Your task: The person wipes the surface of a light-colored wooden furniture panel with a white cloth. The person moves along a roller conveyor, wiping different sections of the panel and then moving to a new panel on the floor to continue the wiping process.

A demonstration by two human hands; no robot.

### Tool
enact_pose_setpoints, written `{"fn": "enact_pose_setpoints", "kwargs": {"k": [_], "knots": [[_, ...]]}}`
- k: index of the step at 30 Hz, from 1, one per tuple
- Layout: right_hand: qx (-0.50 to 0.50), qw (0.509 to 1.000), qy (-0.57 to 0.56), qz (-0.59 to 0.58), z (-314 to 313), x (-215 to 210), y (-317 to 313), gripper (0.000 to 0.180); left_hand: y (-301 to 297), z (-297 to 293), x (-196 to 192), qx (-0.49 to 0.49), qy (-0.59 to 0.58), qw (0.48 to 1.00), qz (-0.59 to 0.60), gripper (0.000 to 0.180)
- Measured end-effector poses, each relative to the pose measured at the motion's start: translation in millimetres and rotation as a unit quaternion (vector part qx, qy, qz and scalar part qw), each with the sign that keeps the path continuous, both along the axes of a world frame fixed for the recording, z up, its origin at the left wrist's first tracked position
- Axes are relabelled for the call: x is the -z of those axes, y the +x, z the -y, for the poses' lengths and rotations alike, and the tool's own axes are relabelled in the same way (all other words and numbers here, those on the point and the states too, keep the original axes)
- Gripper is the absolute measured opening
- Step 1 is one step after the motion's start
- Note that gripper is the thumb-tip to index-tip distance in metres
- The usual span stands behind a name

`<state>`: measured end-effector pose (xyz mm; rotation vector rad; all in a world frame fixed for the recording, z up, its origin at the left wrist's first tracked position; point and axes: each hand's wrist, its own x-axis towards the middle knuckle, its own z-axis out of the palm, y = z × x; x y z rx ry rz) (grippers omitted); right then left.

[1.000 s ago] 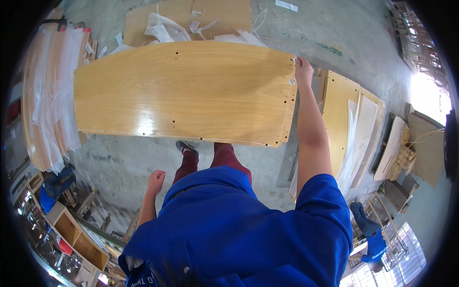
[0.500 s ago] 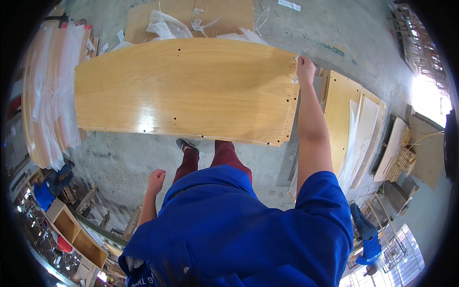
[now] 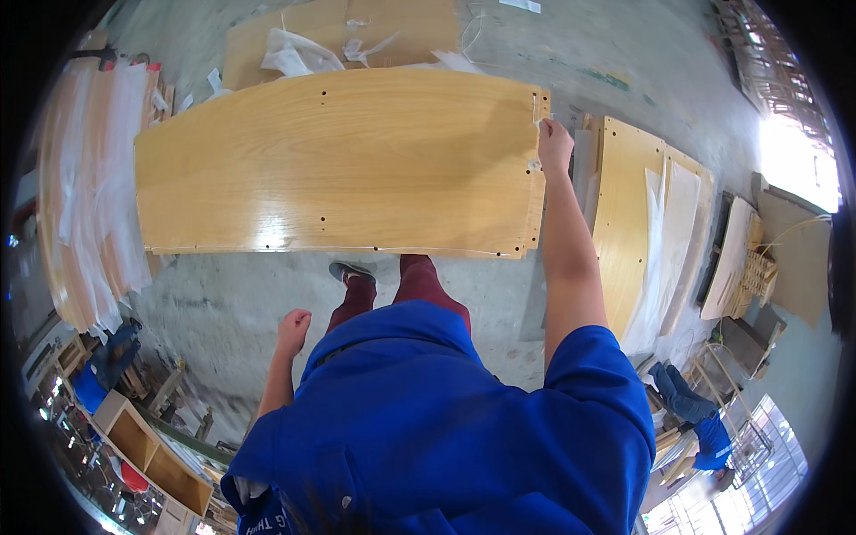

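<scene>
A long, light-brown wooden panel [image 3: 357,165] with a curved far edge and several dark drilled holes lies across in front of me, on top of a stack. My right hand [image 3: 555,147] is at its right end, fingers pinched against the edge; what they hold, if anything, is too small to tell. White bits [image 3: 535,166] show on the panel edge beside those fingers. My left hand [image 3: 293,333] hangs away from the panel, near my left leg. It is closed in a loose fist, and its inside is hidden.
Stacked boards wrapped in white film [image 3: 98,187] stand at the left. More wooden panels [image 3: 624,196] with film lie at the right. Cardboard [image 3: 401,36] with torn film is on the floor beyond. A person in blue [image 3: 711,437] is at lower right, another person [image 3: 94,383] at lower left.
My right hand has moved along the panel's right end toward me, away from the far corner. The view has shifted slightly. My left hand stays almost where it was, still closed.
</scene>
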<state>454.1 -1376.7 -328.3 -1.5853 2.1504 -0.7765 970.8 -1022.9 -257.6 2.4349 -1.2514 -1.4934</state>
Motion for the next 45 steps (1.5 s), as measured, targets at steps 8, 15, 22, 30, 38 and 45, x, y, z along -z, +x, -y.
{"fn": "enact_pose_setpoints", "kwargs": {"k": [8,15,22,30,38,45], "knots": [[0.011,0.999,0.027,0.014,-58,-6,2,0.025,8,4,10,0.024,-0.017,1.0,-0.007,0.021],[0.0,1.0,0.011,0.011,-90,-5,2,0.022,9,6,13,0.039,-0.038,0.998,-0.015,0.02],[-0.004,1.0,0.008,-0.008,-97,3,2,0.02,13,4,11,0.046,-0.041,0.998,-0.013,0.02],[-0.001,1.0,-0.005,-0.006,-103,2,3,0.019,17,-2,12,0.05,-0.038,0.998,-0.016,0.019],[0.041,0.999,0.013,0.018,-141,-2,8,0.021,22,1,16,0.066,-0.028,0.997,-0.017,0.02],[0.076,0.996,0.046,0.026,-194,-8,12,0.022,24,19,16,0.097,-0.029,0.995,-0.012,0.019]]}}
